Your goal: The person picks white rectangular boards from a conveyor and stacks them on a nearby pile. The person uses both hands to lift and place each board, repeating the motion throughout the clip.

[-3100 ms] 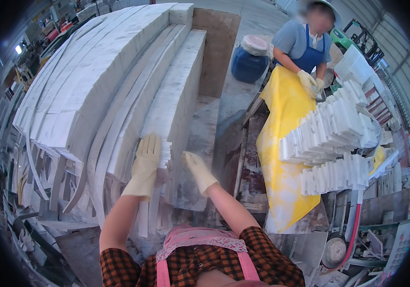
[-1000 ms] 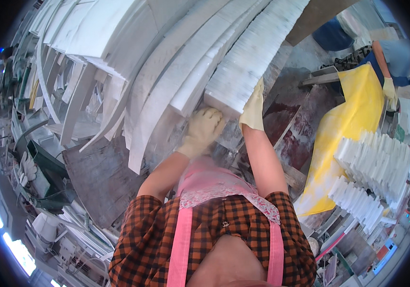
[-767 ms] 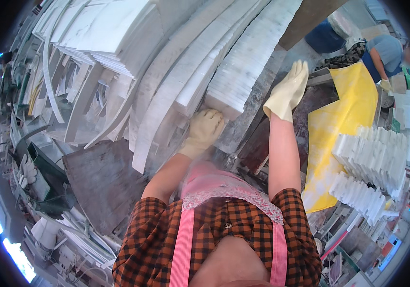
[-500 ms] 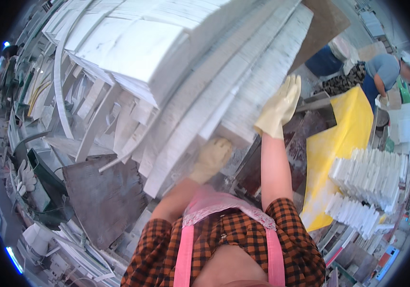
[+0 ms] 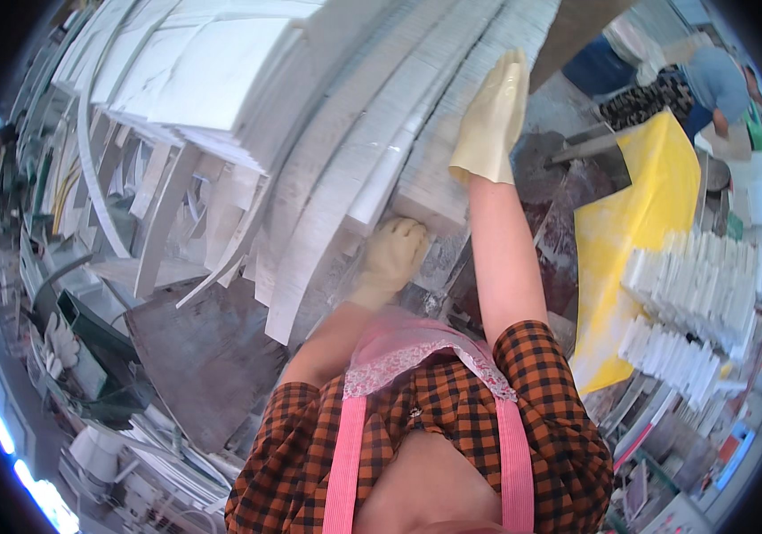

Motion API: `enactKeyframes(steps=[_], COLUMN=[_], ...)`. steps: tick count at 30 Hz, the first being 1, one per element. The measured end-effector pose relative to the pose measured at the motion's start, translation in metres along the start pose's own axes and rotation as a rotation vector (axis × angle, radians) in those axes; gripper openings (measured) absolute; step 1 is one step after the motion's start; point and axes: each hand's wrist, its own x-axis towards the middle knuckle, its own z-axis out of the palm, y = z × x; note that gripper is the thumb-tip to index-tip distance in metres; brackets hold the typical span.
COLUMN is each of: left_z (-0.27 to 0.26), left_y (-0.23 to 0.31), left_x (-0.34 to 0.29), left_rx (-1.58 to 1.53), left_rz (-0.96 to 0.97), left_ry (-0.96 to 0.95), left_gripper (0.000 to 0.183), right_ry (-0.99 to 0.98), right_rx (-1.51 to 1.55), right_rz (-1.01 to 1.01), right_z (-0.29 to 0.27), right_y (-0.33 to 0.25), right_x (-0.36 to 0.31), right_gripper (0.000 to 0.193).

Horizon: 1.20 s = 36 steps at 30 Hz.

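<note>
A long pale stone slab [image 5: 430, 182], grey-veined, lies at the outer right side of a row of similar slabs. My left hand [image 5: 396, 254], in a cream rubber glove, is at its near end, the bent fingers closed against the lower edge; the fingertips are partly hidden. Further along the same slab my right hand [image 5: 492, 120], gloved alike, rests on its right side with fingers stretched out and held together. Left of this slab stand more long grey slabs [image 5: 345, 142], leaning side by side.
A tall stack of white slabs [image 5: 185, 80] rises at the far left, with narrow offcuts [image 5: 163, 214] below. A brown board [image 5: 198, 356] lies at left. To the right are a yellow sheet [image 5: 639, 214] and stacked white tiles [image 5: 692, 280]. Another person [image 5: 719, 80] bends at the far right.
My right hand has moved farther away along the slab. My left hand stays at the slab's near end. The view has shifted slightly, and the person at far right bends lower.
</note>
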Motion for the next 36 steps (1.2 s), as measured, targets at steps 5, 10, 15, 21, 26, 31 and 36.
enactKeyframes(steps=[5, 10, 15, 21, 26, 31, 36], left_z=[0.000, 0.000, -0.001, 0.001, 0.001, 0.001, 0.008], left_y=[0.001, 0.003, 0.001, -0.001, 0.000, 0.000, -0.007], left_x=[0.002, -0.002, 0.002, -0.001, -0.001, -0.003, -0.007], left_rx=[0.018, 0.056, -0.038, 0.031, 0.212, 0.098, 0.058], left_rz=[0.056, 0.037, 0.086, 0.056, 0.085, 0.104, 0.082], left_ry=[0.079, 0.089, 0.129, 0.005, -0.051, 0.073, 0.042], left_gripper=[0.013, 0.012, 0.010, 0.014, 0.017, 0.015, 0.016], right_ry=[0.081, -0.280, -0.180, -0.075, -0.150, -0.148, -0.148], right_rx=[0.017, -0.206, -0.044, 0.146, 0.136, 0.074, 0.147], right_rz=[-0.006, -0.204, -0.036, 0.080, 0.035, 0.132, 0.158], right_z=[-0.014, 0.013, -0.029, -0.044, 0.028, 0.007, -0.042], right_y=[-0.010, 0.029, -0.006, -0.040, 0.029, 0.013, -0.038], right_x=[-0.012, -0.022, 0.040, 0.135, 0.177, 0.208, 0.230], right_gripper=[0.060, 0.064, 0.062, 0.063, 0.064, 0.066, 0.067])
